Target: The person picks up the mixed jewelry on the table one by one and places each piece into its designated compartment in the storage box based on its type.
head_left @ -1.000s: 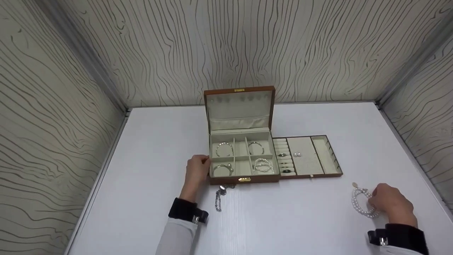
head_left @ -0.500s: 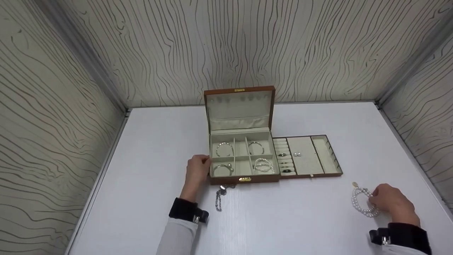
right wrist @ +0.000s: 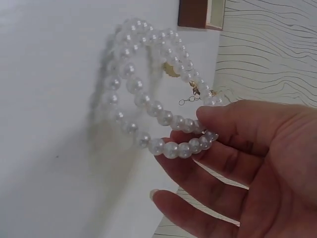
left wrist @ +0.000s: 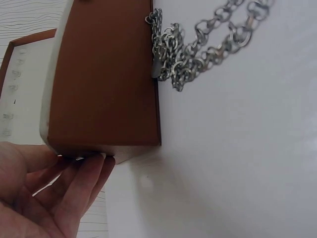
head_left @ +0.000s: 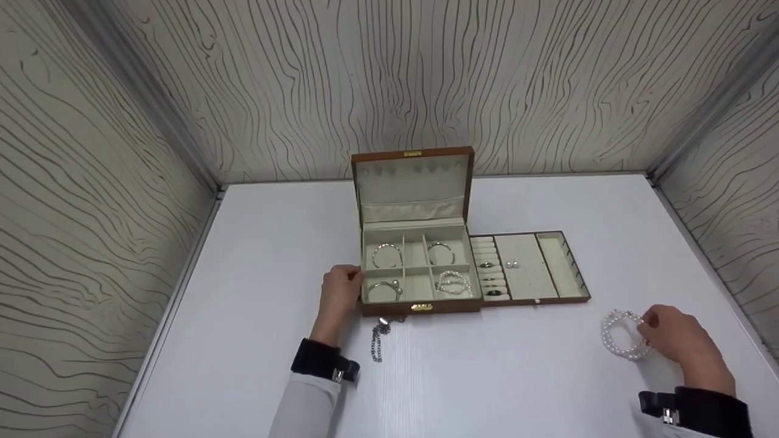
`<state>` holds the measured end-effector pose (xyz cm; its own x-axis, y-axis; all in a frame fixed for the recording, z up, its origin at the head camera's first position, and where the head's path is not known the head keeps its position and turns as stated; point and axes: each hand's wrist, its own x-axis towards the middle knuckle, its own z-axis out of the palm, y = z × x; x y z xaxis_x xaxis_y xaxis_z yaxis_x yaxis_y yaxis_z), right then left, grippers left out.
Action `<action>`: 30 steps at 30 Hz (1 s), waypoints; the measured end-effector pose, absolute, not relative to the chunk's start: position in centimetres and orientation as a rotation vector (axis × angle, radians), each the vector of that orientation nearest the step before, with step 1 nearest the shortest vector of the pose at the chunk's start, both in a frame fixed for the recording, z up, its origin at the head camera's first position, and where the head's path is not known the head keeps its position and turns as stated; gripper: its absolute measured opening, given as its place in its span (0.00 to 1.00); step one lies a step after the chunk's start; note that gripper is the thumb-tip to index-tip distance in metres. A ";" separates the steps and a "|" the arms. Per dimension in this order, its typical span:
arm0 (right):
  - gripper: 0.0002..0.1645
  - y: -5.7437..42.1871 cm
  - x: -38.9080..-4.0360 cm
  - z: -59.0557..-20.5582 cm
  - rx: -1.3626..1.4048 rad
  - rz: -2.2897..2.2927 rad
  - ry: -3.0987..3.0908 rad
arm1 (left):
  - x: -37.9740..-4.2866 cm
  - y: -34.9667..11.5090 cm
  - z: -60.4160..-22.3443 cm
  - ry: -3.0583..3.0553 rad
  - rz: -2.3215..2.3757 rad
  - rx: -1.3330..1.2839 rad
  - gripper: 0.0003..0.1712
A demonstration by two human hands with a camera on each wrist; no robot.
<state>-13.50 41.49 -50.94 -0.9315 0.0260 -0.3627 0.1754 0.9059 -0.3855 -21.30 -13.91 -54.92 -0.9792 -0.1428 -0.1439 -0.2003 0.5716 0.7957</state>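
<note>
On the white table stands a brown jewelry box (head_left: 421, 308) with its lid (head_left: 414, 182) raised and a side drawer (head_left: 523, 267) pulled out to the right. The fingertips of my left hand (head_left: 339, 292) rest against the box's left side; the left wrist view shows them on its brown wall (left wrist: 104, 74). A double-looped pearl necklace (right wrist: 171, 149) with gold-coloured fittings is pinched between the thumb and fingers of my right hand (head_left: 681, 334), right of the drawer. Its loops hang above the table in the right wrist view.
A silver chain (head_left: 377, 340) lies on the table against the box's front. The box compartments hold several bracelets, including a pearl one (head_left: 453, 283). In the drawer, rings (head_left: 494, 293) sit in rolls beside pearl earrings (head_left: 512, 264). Patterned walls (head_left: 401, 85) surround the table.
My right hand has shifted slightly to the right and away from me, lifting the pearl necklace, whose loops have turned a little. The left hand and the box have stayed in place.
</note>
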 end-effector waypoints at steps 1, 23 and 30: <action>0.17 41.4 -13.5 -50.7 0.146 -0.603 2.732 | -21.3 -13.9 -54.9 2.724 1.395 -0.301 0.12; 0.17 33.9 -14.6 -42.9 -0.041 -0.850 3.184 | -21.2 -13.8 -54.9 2.757 1.400 -0.294 0.12; 0.13 28.9 -16.4 -42.3 -0.316 -0.874 3.238 | -21.3 -13.8 -55.0 2.771 1.375 -0.278 0.12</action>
<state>-16.42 28.85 -42.32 -0.9570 -0.1198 0.2641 -0.2363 0.8498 -0.4711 -21.30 -13.77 -54.96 -0.9833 -0.1440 -0.1112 -0.1757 0.5922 0.7864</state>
